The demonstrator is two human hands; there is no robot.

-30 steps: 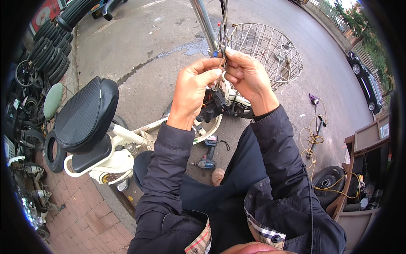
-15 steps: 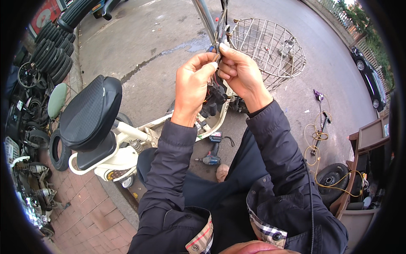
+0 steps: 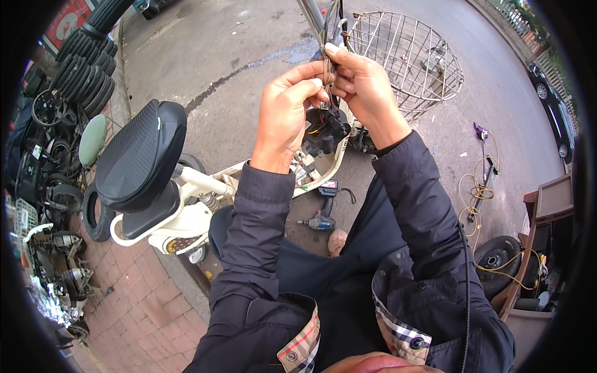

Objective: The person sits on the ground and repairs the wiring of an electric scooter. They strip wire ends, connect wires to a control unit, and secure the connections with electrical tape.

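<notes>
Both hands are raised at the front of a cream electric scooter, beside its metal steering column. A bundle of thin wires runs down between them. My left hand is closed, thumb and forefinger pinching the wires. Slightly higher, my right hand has its thumb pressed on the same bundle, its other fingers curled behind. Below the hands, dark connectors and loose wiring hang in the scooter's opened front. The exact wire ends at the fingertips are too small to make out.
A wire basket sits just right of the column. The scooter's black seat is at left. On the ground lie a cordless drill, a floor pump with yellow hose and a wheel. Stacked tyres line the left.
The whole view has shifted slightly, moving the scene right. My left fingers have spread a little from the right hand, showing more of the wires; both hands still grip the bundle.
</notes>
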